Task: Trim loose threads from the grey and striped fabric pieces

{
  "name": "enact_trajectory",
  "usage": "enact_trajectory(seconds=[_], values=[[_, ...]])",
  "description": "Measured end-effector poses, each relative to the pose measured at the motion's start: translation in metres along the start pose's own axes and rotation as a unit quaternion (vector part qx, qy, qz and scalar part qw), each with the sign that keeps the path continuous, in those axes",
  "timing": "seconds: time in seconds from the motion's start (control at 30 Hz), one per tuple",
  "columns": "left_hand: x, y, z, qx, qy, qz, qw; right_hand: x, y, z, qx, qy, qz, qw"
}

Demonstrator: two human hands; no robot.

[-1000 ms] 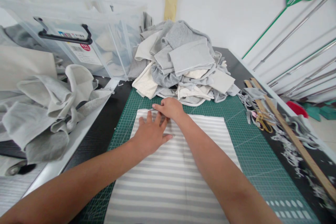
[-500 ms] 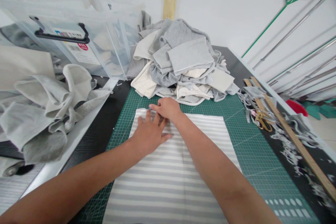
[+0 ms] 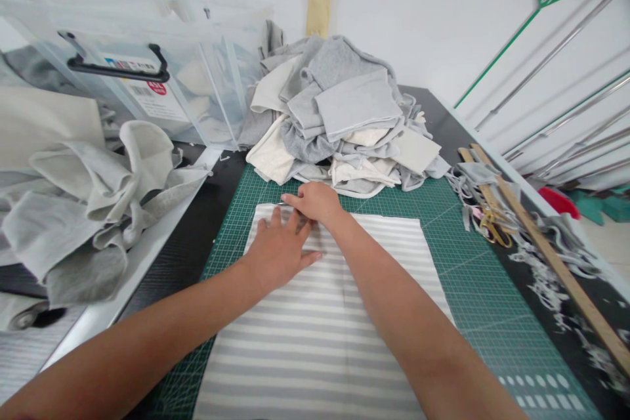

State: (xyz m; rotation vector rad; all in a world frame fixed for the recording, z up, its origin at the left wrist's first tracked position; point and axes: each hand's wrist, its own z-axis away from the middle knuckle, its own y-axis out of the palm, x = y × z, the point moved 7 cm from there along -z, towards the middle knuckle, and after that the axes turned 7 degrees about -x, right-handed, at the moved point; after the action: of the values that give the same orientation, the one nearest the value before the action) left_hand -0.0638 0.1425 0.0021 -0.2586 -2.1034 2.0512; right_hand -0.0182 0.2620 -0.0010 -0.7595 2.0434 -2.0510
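Note:
Grey-and-white striped fabric (image 3: 315, 335) lies spread on a green cutting mat (image 3: 472, 289). My left hand (image 3: 280, 249) rests flat on its far left part, fingers apart and pointing away from me. Just beyond and to the right, my right hand (image 3: 317, 203) is closed at the fabric's far edge, its index finger reaching left. A thin, shiny metal tip (image 3: 281, 203) shows by that fingertip. The rest of the metal thing is hidden under the hand, so its kind cannot be made out.
Behind the mat is a heap of grey and cream fabric pieces (image 3: 344, 105). A clear plastic box (image 3: 197, 79) and loose grey cloth (image 3: 93, 190) are at left. At right lie gold-handled scissors (image 3: 495, 230), a wooden ruler (image 3: 556, 256) and fabric scraps (image 3: 544, 282).

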Motion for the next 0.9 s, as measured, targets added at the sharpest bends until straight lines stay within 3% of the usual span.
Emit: enact_trajectory(seconds=[0.27, 0.47, 0.9], values=[[0.007, -0.001, 0.001, 0.030, -0.015, 0.004, 0.999, -0.001, 0.001, -0.002, 0.005, 0.005, -0.009, 1.000], [0.018, -0.005, -0.002, 0.089, 0.020, 0.045, 0.995, 0.001, 0.002, -0.003, -0.002, -0.004, -0.004, 1.000], [0.013, -0.012, -0.004, 0.095, 0.037, 0.042, 0.994, 0.015, 0.002, 0.001, -0.019, -0.029, 0.003, 0.999]])
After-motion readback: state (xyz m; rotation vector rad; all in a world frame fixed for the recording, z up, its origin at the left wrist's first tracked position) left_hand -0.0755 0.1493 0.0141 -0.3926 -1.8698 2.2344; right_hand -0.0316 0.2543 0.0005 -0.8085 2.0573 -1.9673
